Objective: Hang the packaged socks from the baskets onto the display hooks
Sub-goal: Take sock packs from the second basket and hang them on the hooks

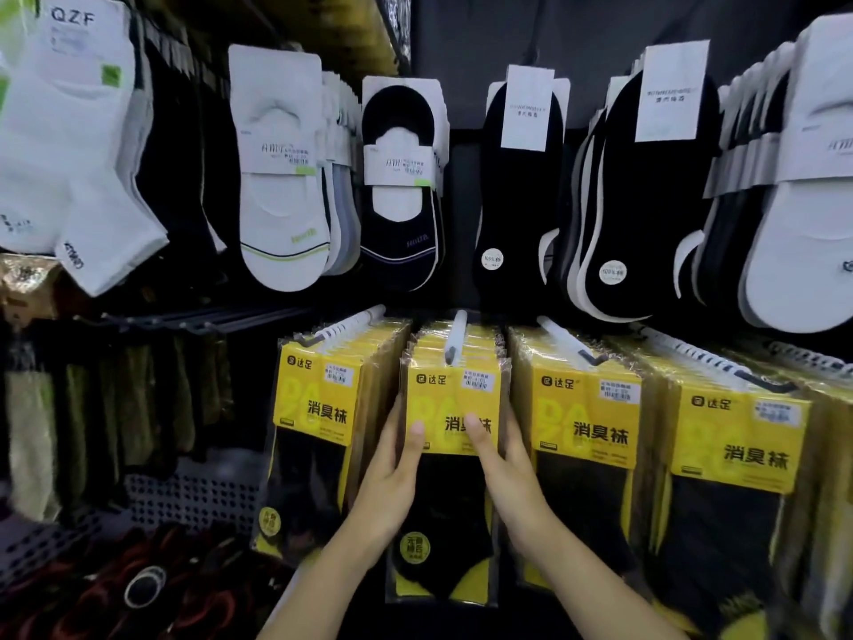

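Hanging upright, long axis vertical: sock pack [447, 482]

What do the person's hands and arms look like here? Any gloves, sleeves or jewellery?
Two bare hands, no gloves: the left hand and the right hand. No ring, watch or bracelet shows on either. The left forearm and right forearm are bare to the picture's bottom edge; no sleeve is in view. The thumbnails look short and unpainted.

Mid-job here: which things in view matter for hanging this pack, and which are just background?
In the job: left hand, right hand, yellow sock pack they grip, white hook at its top.
Just about: neighbouring yellow packs, white no-show socks, black no-show socks, bare dark hooks.
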Demonstrator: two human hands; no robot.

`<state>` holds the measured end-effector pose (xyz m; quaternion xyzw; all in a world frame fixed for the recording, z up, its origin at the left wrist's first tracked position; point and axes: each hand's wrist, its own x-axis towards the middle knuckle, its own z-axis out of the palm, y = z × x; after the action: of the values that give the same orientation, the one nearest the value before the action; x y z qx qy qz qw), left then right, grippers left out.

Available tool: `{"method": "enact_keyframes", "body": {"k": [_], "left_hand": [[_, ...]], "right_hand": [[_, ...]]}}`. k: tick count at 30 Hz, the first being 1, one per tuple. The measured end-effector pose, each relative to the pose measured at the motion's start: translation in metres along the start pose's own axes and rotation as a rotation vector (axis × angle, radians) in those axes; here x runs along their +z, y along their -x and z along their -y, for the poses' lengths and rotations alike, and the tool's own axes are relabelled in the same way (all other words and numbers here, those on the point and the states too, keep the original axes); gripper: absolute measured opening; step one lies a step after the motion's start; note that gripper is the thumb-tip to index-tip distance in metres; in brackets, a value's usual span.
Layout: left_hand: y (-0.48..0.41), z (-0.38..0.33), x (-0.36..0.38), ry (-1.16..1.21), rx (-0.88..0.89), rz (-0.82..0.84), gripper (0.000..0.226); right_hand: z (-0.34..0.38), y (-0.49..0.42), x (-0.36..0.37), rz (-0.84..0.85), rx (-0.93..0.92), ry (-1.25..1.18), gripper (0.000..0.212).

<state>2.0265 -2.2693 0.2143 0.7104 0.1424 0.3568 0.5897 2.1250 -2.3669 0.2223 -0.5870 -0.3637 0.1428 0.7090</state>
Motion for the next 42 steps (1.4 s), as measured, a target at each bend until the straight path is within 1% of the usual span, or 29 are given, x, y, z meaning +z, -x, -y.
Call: {"method": "enact_keyframes", "body": {"k": [1,2,3,5,7,9,12,15,17,19,20,22,24,26,27,29,31,34,37,40,42], "left_hand": [[0.004,0.004,0.0,0.001,-0.017,-0.005,0.064],[0.009,0.01,0.0,-0.002,-0.044,-0.011,0.068],[0.014,0.017,0.0,-0.008,-0.071,-0.017,0.069],[0.024,0.033,0.002,-0.03,-0.129,-0.021,0.063],[0.032,0.045,0.005,-0.04,-0.176,-0.023,0.056],[0.037,0.05,0.009,-0.036,-0.175,-0.038,0.053],[0.041,0.047,0.012,-0.057,-0.159,-0.065,0.057],[0.049,0.039,0.011,-0.082,-0.141,-0.093,0.059],[0.056,0.029,0.006,-0.097,-0.126,-0.097,0.063],[0.064,0.013,-0.006,-0.117,-0.044,-0.11,0.069],[0.068,0.004,-0.014,-0.12,0.018,-0.137,0.067],[0.072,-0.014,-0.035,-0.129,0.132,-0.229,0.054],[0.069,-0.026,-0.057,-0.151,0.196,-0.346,0.045],[0.06,-0.03,-0.077,-0.168,0.206,-0.413,0.048],[0.054,-0.029,-0.086,-0.181,0.192,-0.423,0.053],[0.041,-0.026,-0.098,-0.186,0.104,-0.401,0.065],[0.029,-0.021,-0.107,-0.136,-0.001,-0.349,0.073],[0.013,-0.012,-0.115,-0.021,-0.113,-0.243,0.082],[0.001,-0.003,-0.118,0.018,-0.088,-0.124,0.082],[-0.01,0.001,-0.121,0.031,-0.046,-0.089,0.073],[-0.016,0.004,-0.121,0.04,-0.056,-0.055,0.07]], "right_hand": [[-0.003,0.006,0.001,0.001,0.023,0.004,0.044],[-0.007,0.012,0.002,-0.003,0.044,0.012,0.045],[-0.012,0.019,0.002,-0.012,0.059,0.024,0.052],[-0.022,0.032,0.004,-0.032,0.081,0.053,0.068],[-0.029,0.041,0.007,-0.048,0.099,0.096,0.077],[-0.031,0.044,0.009,-0.068,0.106,0.128,0.073],[-0.025,0.046,0.012,-0.094,0.108,0.135,0.063],[-0.014,0.053,0.014,-0.078,0.099,0.171,0.062],[-0.005,0.059,0.014,-0.071,0.05,0.21,0.065],[0.007,0.064,0.015,-0.089,-0.014,0.261,0.07],[0.014,0.067,0.016,-0.103,-0.047,0.289,0.073],[0.026,0.072,0.021,-0.127,-0.148,0.342,0.074],[0.036,0.075,0.029,-0.155,-0.283,0.406,0.071],[0.04,0.074,0.041,-0.151,-0.359,0.449,0.064],[0.04,0.072,0.049,-0.118,-0.362,0.449,0.061],[0.039,0.067,0.066,-0.002,-0.297,0.408,0.058],[0.036,0.056,0.083,0.095,-0.187,0.351,0.063],[0.029,0.033,0.106,0.117,0.024,0.207,0.072],[0.022,0.012,0.12,0.08,0.146,0.069,0.084],[0.017,-0.002,0.124,0.078,0.17,-0.012,0.097],[0.014,-0.008,0.124,0.086,0.161,-0.061,0.099]]}}
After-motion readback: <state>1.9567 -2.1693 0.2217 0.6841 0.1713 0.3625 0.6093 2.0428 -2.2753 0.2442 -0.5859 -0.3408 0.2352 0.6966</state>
